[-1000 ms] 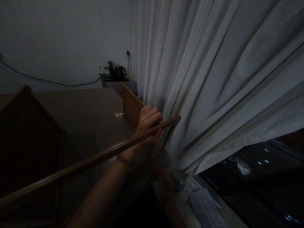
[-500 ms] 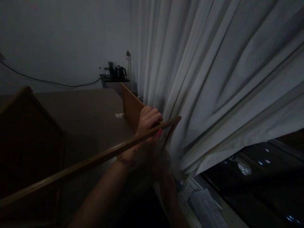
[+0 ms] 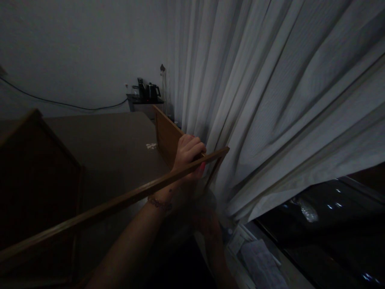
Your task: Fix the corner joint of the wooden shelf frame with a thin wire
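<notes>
Gripping the wooden frame [image 3: 120,199] at its corner beside the curtain [image 3: 270,100], left hand [image 3: 188,154] fingers curl shut; rigid, light, awkwardly long; right hand [image 3: 210,228] below that corner, grip unclear

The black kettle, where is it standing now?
In the head view the black kettle stands far back at upper centre-left, on a small dark stand against the wall, just left of the white curtain.

No legible text, label, brand, number or sign is showing anywhere in this dim view. A small pale mark [image 3: 150,146] is lying on the dark tabletop [image 3: 114,136], but it is too blurred to be read as lettering. The papers [image 3: 258,263] by the window are appearing only as grey sheets, with any print on them too dark and small to make out.
</notes>
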{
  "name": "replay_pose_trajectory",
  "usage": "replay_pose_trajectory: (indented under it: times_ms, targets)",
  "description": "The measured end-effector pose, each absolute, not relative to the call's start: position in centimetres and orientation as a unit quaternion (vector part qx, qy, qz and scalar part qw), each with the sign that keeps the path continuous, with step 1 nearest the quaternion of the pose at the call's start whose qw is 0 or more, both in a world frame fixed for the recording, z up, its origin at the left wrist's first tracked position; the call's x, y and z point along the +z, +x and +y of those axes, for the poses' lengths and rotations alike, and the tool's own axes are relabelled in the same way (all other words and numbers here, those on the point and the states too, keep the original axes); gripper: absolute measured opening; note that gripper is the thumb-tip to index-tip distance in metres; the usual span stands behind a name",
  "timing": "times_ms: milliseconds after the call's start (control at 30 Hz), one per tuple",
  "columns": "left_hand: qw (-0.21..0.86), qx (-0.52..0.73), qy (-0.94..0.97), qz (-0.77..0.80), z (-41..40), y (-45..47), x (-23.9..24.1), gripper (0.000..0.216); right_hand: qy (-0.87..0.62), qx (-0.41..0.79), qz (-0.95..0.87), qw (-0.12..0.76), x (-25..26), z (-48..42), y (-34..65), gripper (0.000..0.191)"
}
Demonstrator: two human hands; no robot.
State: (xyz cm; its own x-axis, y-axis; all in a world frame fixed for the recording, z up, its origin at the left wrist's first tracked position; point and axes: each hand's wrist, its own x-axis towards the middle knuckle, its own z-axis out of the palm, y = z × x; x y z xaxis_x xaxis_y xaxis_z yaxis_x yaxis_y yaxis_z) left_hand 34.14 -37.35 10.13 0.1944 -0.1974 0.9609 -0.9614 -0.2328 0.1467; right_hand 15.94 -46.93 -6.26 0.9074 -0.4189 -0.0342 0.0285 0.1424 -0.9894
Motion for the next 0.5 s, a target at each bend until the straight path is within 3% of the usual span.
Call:
replay_pose_trajectory:
  times_ms: [500]
  targets:
    - [0.424,0.465,0.623,-0.464,-37.4,34.4,10.2,0.050,-0.675,-0.095,0.186,0.708,-7.4,-47.0,15.9,0.054]
